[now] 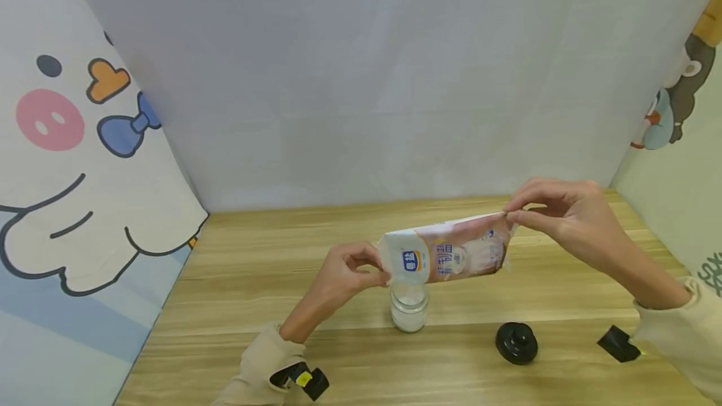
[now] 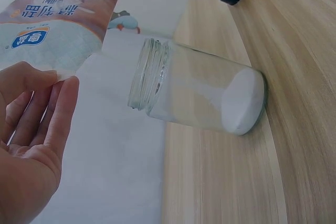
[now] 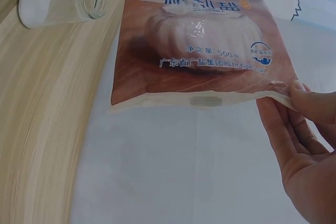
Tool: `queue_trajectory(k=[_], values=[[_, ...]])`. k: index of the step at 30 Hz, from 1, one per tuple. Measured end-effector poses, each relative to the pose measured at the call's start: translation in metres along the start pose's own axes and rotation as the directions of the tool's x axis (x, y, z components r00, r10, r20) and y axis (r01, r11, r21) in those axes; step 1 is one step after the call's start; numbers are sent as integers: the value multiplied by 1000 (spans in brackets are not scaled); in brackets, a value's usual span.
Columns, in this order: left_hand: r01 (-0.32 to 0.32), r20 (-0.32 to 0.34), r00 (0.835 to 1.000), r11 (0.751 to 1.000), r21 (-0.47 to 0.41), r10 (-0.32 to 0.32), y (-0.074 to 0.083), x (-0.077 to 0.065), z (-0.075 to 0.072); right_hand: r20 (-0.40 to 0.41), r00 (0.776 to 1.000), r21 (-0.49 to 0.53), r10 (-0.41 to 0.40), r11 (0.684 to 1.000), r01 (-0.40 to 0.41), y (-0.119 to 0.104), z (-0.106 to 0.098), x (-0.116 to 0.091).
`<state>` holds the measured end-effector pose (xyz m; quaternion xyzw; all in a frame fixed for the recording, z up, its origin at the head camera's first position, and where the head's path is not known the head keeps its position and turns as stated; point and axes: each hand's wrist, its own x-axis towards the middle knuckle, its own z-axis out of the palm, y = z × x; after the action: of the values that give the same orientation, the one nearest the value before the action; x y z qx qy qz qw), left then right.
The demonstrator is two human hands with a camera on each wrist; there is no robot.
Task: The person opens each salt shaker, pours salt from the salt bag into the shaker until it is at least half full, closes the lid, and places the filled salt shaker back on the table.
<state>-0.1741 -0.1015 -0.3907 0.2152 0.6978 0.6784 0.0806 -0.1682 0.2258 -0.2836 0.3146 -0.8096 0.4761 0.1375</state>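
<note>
Both hands are working at the packet now! The left hand (image 1: 351, 268) is pinching one end of the printed packet (image 1: 465, 255), thumb against fingers at the corner by the blue logo, while the right hand (image 1: 570, 212) is pinching the far upper corner between thumb and fingertips. The packet is hanging between them in the air, tilting, its right end riding higher in the head view, and it's showing brown and white print with blue characters across the front.

And right below its left end, a glass jar (image 1: 410, 315) is standing upright on the wood-grain surface (image 1: 254, 299). From the head the packet is covering part of the jar's mouth, but the left wrist view is showing a gap between packet and rim. Inside, a white layer (image 2: 243, 100) is lying across the bottom and sloping up one side.

Over to the right, a round black lid (image 1: 516, 343) is resting knob up on the surface, well apart from the jar. Pale sleeves (image 1: 671, 331) are covering both forearms, and behind it all a plain pale backdrop (image 1: 366, 80) is hanging, with a cartoon figure (image 1: 163, 205) filling the left side panel.
</note>
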Motion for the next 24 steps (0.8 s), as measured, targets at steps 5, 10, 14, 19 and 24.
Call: queue_trajectory(k=[5,10,14,19,24], values=[[-2,5,1000,1000,1,2,0,0,-1,-4,1000,-6,0,1000,0,1,0,0],[2,-2,1000,1000,-5,-2,1,1,0,-1,1000,-4,-12,1000,12,1,0,0],[5,-5,1000,1000,-4,-6,1,1,0,2,1000,4,-18,1000,18,1,0,0],[3,2,1000,1000,-8,-3,1,0,0,4,1000,30,-24,999,24,0,0,1],[2,4,1000,1000,-4,-2,1,0,0,2,1000,39,-24,999,24,0,0,0]])
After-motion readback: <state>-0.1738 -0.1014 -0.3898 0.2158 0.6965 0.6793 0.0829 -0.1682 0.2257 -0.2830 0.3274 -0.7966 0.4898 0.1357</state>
